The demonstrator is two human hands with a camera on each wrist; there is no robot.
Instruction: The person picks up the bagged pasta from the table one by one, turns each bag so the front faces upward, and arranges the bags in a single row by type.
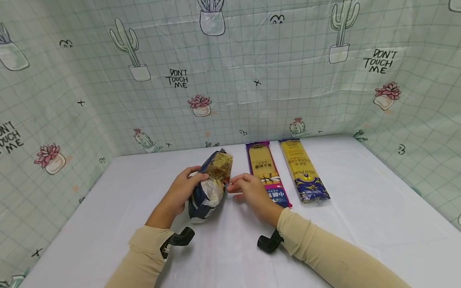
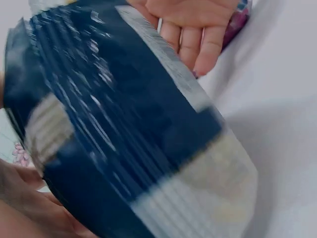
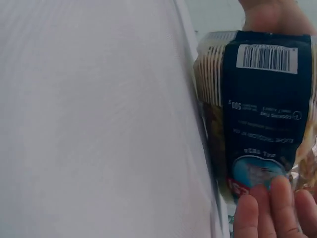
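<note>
A dark blue and clear bag of pasta (image 1: 207, 196) is held tilted above the white table. My left hand (image 1: 183, 190) grips it from the left, thumb across its upper face. At the bag's right side is my right hand (image 1: 252, 194), its fingertips against or very near the edge. The right wrist view shows the bag's blue label (image 3: 262, 94) with a barcode, upside-down print and the fingers (image 3: 282, 203) over its lower end. In the left wrist view, the right hand (image 2: 193, 25) has its fingers extended behind the bag (image 2: 114, 99).
Two long packets lie side by side at the back right: a purple-edged spaghetti packet (image 1: 264, 164), partly hidden by my right hand, and a yellow and blue pasta packet (image 1: 302, 170). Behind the white table (image 1: 360, 208) hangs a cactus-print cloth (image 1: 237, 60).
</note>
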